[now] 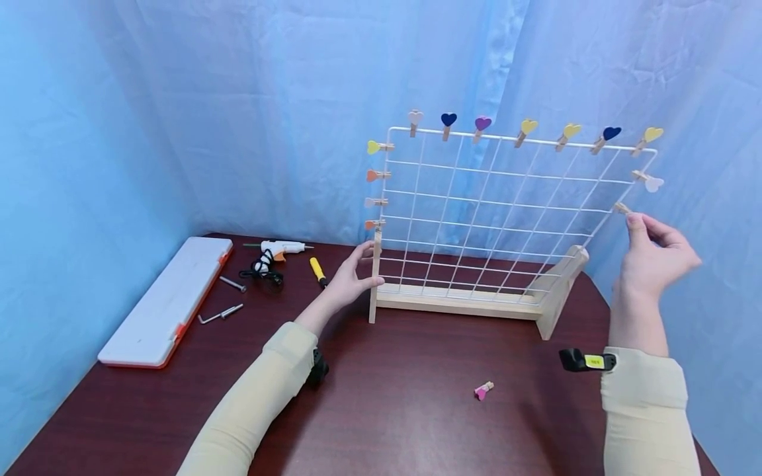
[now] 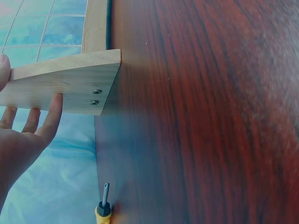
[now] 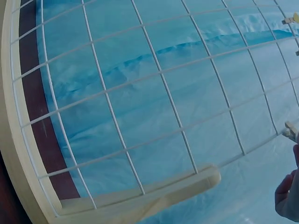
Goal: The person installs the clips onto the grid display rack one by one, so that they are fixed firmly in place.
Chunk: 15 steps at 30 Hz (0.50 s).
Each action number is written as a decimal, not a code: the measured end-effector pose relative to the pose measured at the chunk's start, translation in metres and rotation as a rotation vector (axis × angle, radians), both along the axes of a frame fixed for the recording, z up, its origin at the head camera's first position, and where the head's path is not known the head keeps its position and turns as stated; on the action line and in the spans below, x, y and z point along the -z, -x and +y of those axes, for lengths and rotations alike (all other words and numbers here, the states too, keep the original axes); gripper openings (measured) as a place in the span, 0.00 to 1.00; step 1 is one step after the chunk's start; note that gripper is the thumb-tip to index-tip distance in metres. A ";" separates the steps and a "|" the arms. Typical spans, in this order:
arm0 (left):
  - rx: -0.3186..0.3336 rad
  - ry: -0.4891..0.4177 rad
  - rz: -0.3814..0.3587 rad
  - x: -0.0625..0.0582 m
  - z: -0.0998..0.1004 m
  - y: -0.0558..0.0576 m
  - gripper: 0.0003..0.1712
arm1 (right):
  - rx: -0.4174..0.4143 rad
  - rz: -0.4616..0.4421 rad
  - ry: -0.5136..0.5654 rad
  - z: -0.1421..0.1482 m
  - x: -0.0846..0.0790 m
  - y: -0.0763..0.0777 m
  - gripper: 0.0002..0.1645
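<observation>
A white wire grid (image 1: 458,218) stands in a wooden base, with heart-topped clothespins clipped along its top and side edges. My right hand (image 1: 649,254) pinches a small wooden clothespin (image 1: 622,208) at the grid's right edge; the fingertips hide its decorated end. In the right wrist view, that clothespin (image 3: 291,131) meets the wire at the frame's edge. My left hand (image 1: 348,281) holds the base's left wooden side panel (image 1: 375,291), thumb toward the front edge. In the left wrist view, its fingers (image 2: 55,109) touch the panel's outer face, near two screws (image 2: 96,92).
A pink-heart clothespin (image 1: 483,391) lies on the dark red table (image 1: 405,396). On the left are a white case with orange edging (image 1: 167,297), a glue gun (image 1: 282,247), a yellow-handled screwdriver (image 1: 317,268), a bolt (image 1: 233,284) and a hex key (image 1: 211,318). Blue curtains (image 1: 286,119) hang behind.
</observation>
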<state>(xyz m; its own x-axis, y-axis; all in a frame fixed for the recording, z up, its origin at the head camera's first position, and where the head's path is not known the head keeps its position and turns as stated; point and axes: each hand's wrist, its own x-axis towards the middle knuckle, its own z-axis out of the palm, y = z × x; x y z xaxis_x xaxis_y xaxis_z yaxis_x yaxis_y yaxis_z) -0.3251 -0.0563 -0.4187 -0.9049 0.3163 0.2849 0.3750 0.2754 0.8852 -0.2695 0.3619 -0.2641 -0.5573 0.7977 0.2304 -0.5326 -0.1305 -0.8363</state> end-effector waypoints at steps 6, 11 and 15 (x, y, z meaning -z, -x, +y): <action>-0.003 0.013 -0.008 -0.001 0.001 0.000 0.43 | 0.006 -0.013 -0.004 -0.005 -0.002 0.005 0.25; -0.016 0.032 0.002 -0.001 0.000 0.000 0.43 | 0.029 -0.022 -0.043 -0.007 -0.001 0.005 0.26; -0.012 0.024 0.002 -0.001 0.000 0.000 0.43 | 0.059 -0.020 -0.122 -0.008 0.000 0.001 0.25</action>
<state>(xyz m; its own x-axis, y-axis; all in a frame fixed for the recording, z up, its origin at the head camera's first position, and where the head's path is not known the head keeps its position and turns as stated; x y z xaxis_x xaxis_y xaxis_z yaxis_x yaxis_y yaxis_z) -0.3249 -0.0560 -0.4180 -0.9081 0.3126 0.2787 0.3730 0.3010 0.8777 -0.2710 0.3538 -0.2636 -0.5153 0.7962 0.3171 -0.5195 0.0040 -0.8545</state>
